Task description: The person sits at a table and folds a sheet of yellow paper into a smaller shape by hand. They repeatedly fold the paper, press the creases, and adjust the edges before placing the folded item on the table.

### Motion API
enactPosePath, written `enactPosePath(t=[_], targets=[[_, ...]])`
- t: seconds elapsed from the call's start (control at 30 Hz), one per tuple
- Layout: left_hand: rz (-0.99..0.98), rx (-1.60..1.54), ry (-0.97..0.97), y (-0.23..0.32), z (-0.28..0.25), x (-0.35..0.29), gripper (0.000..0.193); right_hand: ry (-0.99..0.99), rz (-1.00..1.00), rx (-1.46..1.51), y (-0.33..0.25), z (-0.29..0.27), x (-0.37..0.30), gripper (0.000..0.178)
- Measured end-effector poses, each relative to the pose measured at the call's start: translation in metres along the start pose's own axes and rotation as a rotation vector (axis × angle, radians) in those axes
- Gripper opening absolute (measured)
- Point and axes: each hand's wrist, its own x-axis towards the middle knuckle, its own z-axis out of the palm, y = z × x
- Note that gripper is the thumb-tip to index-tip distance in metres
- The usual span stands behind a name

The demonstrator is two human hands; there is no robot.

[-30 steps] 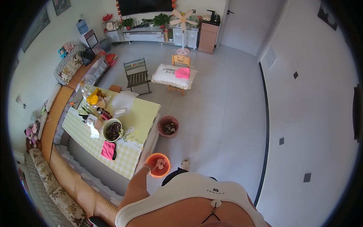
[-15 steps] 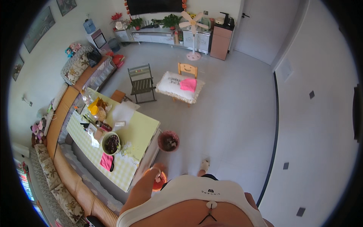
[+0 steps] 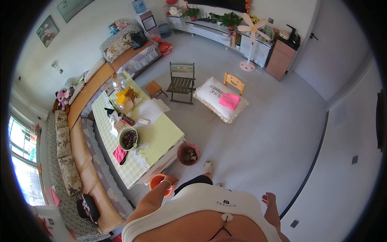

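The left hand (image 3: 168,182) is closed on the rim of an orange bowl (image 3: 158,183), which it holds low beside the near corner of the coffee table (image 3: 161,139). The right hand (image 3: 269,199) hangs open and empty, well apart from the table on its far side. A dark red bin (image 3: 188,154) stands on the floor just beside the table's edge, ahead of the orange bowl and slightly to its right; the left hand is much nearer to it. The bowl is round, with no long axis.
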Motion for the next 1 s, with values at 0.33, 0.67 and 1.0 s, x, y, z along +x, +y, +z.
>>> enactPosePath(t=[0.33,0.67,1.0], targets=[[-0.598,-0.663,-0.202,-0.067,-0.083,0.098,0.055,-0.137,0.034,-0.076,-0.097,0.085,0.115,0.008],[-0.373,-0.045,0.2,-0.171,-0.256,0.17,0.016,-0.092,0.188,-0.275,-0.208,0.1,0.176,0.026],[-0.593,-0.348,-0.104,-0.094,-0.256,0.182,0.029,-0.286,-0.117,-0.361,-0.478,0.253,0.238,0.018]])
